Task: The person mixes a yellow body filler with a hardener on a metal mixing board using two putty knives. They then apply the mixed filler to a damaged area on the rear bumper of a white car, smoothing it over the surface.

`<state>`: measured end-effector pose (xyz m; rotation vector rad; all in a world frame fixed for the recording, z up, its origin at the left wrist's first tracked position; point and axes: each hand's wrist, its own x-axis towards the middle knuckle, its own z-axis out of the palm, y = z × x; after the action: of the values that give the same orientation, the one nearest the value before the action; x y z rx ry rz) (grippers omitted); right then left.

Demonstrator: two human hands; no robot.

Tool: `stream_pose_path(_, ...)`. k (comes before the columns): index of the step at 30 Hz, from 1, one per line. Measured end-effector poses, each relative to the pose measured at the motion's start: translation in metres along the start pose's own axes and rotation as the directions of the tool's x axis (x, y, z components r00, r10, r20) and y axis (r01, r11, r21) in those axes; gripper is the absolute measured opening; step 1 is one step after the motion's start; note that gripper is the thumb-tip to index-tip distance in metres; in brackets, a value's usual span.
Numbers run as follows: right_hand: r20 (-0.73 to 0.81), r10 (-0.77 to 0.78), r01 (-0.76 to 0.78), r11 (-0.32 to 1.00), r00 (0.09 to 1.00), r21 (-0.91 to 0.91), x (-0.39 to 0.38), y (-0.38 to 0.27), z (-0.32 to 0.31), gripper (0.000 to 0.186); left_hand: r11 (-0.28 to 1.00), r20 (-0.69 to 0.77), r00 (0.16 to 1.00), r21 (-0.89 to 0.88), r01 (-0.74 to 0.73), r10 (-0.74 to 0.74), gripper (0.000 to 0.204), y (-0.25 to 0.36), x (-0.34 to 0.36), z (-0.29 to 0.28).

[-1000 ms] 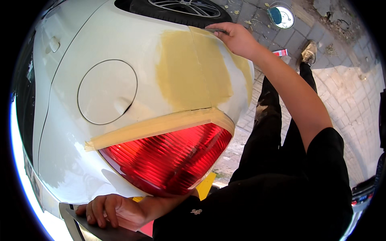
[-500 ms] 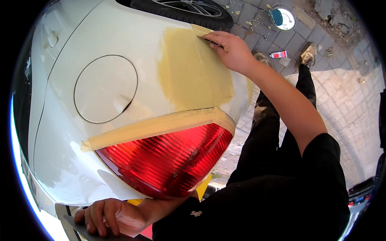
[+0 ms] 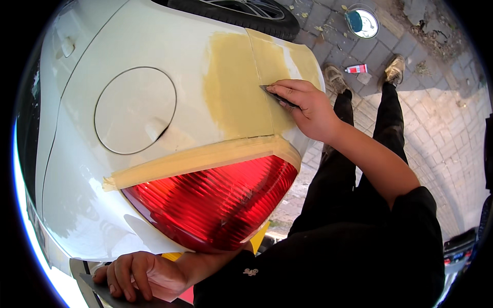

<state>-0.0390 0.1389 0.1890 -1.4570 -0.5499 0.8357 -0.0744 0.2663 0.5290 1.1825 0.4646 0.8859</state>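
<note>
My right hand (image 3: 309, 105) pinches a thin dark piece (image 3: 283, 98) that looks like folded sandpaper. Its tip touches the panel seam, within a yellowish filler patch (image 3: 233, 87) on the white car body (image 3: 190, 56). Filler lies on both sides of that seam. My left hand (image 3: 136, 274) rests at the lower left on a dark grey surface (image 3: 110, 292), its fingers slightly bent and spread, gripping nothing visible. Between the hands is a red tail light (image 3: 221, 200), with masking tape (image 3: 205, 160) along its upper edge.
A round fuel flap (image 3: 134, 110) lies left of the filler, and a car wheel (image 3: 246, 18) is beyond it. On the grey paving stand a bucket (image 3: 368, 24) and, near my feet, a red and white tube (image 3: 356, 69). Another vehicle (image 3: 459, 246) shows at lower right.
My right hand has slid along the seam toward the tail light with the dark piece, uncovering the filler at the far end. My left hand stays where it was.
</note>
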Motion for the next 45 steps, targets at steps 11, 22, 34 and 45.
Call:
stream_pose_path(11, 0.051, 0.007, -0.01, 0.999, 0.999, 0.048, -0.046, -0.018, -0.003, 0.057, 0.998, -0.021, 0.998, -0.027, 0.05, -0.051, 0.048, 0.009, 0.001, -0.004)
stream_pose_path(22, 0.064, 0.035, -0.043, 0.992, 0.997, 0.121, -0.071, -0.031, -0.005, 0.055, 0.993, -0.041, 0.996, -0.096, 0.073, -0.078, 0.047, 0.018, 0.004, -0.011)
stream_pose_path(34, 0.075, 0.403, -0.396, 0.818, 0.912, 0.417, -0.031, 0.019, -0.065, 0.028, 1.0, -0.04, 0.999, -0.007, 0.019, -0.019, 0.044, 0.017, 0.002, -0.009)
stream_pose_path(45, 0.131, 0.394, -0.415, 0.868, 0.91, 0.271, -0.024, 0.028, -0.043, 0.028, 0.977, 0.075, 0.997, 0.21, -0.041, 0.026, 0.032, 0.011, -0.001, -0.004)
